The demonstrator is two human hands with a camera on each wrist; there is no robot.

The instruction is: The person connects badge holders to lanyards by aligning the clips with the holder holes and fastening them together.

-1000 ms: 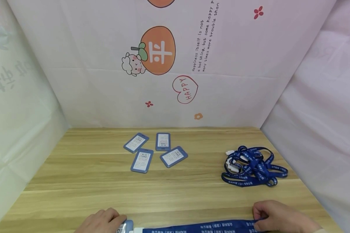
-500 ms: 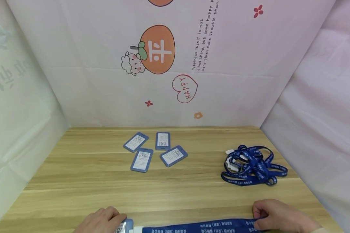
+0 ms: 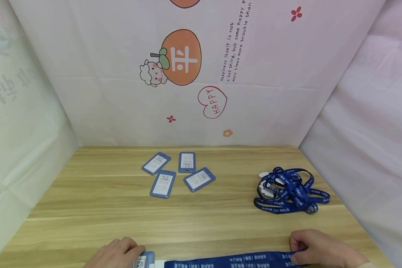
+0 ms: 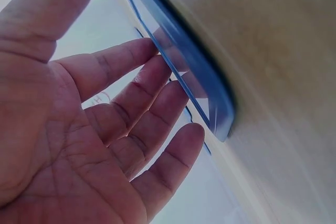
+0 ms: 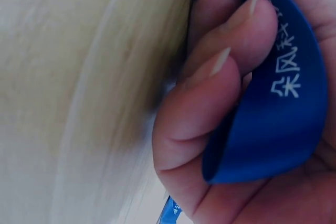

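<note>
My left hand (image 3: 115, 254) rests its fingertips on a blue ID badge holder (image 3: 146, 257) at the table's front edge. In the left wrist view the palm is raised off the holder (image 4: 202, 72), with loosely bent fingers along its clear face. The holder's end meets a white clip (image 3: 159, 264) on a blue lanyard (image 3: 227, 260) with white printing. The lanyard stretches flat to my right hand (image 3: 321, 250), which pinches its far end. In the right wrist view a lanyard loop (image 5: 273, 129) bends through the palm under curled fingers. The head view cuts off the lanyard's lower edge.
Several badge holders (image 3: 162, 184) lie loose at the back left-centre of the wooden table (image 3: 97, 208). A tangled pile of blue lanyards (image 3: 293, 191) with white clips sits at the right. White printed cloth (image 3: 271, 111) walls off the back and both sides.
</note>
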